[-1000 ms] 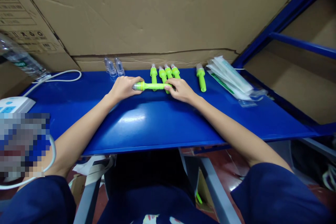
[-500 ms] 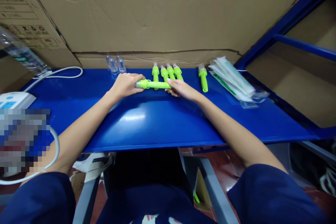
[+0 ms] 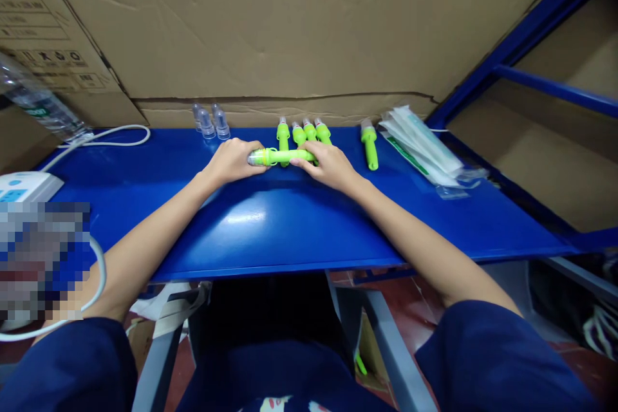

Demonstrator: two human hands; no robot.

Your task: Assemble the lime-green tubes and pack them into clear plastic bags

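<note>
Holding green stick (image 3: 280, 156) level over table (image 3: 290, 232): clasped at clear end (image 3: 253, 158) by left hand (image 3: 235, 159), at handle (image 3: 288, 156) by right hand (image 3: 327, 162). Moved right-hand fingers (image 3: 311, 147) closer to clear end since previous instant; apparently re-gripped midway through two-handed handling.

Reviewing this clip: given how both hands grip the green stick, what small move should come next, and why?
Perhaps a slight twist of the clear cap by the left hand, with the right hand steadying the held green stick: the left grips the capped end, the right the opposite end.
</note>
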